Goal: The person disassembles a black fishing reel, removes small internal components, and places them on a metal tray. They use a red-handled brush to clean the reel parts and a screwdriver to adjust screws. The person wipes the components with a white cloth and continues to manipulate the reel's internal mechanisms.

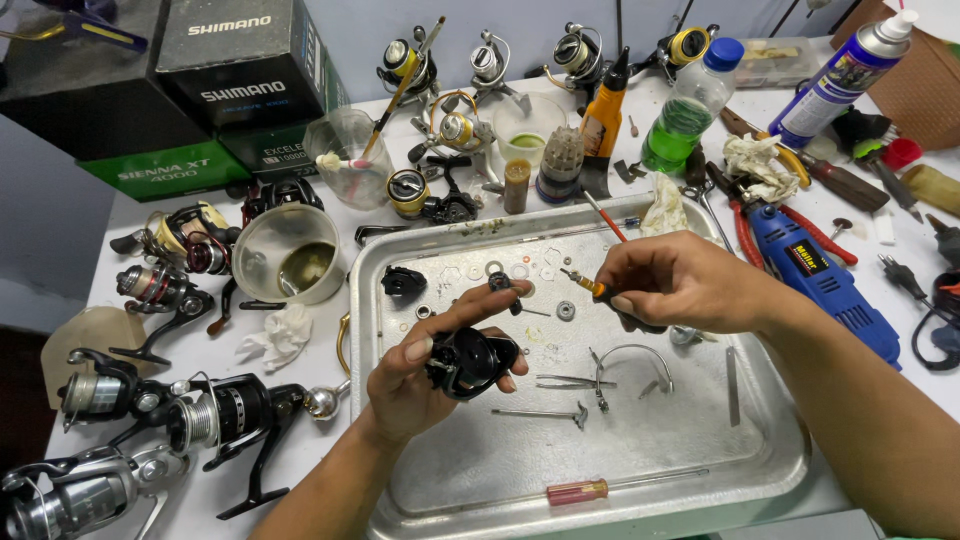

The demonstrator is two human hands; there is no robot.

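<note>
My left hand (420, 375) grips a black fishing reel body (470, 362) over a scuffed metal tray (640, 455). My right hand (675, 282) pinches a small orange-handled screwdriver (588, 283), its tip pointing left toward a small dark part (499, 283) at my left fingertips. Scattered on the tray lie washers (520, 270), a small bearing (566, 311), a black cap (403, 281), a wire bail arm (630, 358), tweezers (565, 381) and a thin shaft (540, 412).
A red-handled screwdriver (600, 489) lies at the tray's near edge. Several spinning reels (200, 420) crowd the table's left side and back. A blue rotary tool (825, 280), red pliers (745, 225), a green liquid bottle (690, 105), a spray can (840, 75), a bowl (290, 255) and boxes (230, 80) surround the tray.
</note>
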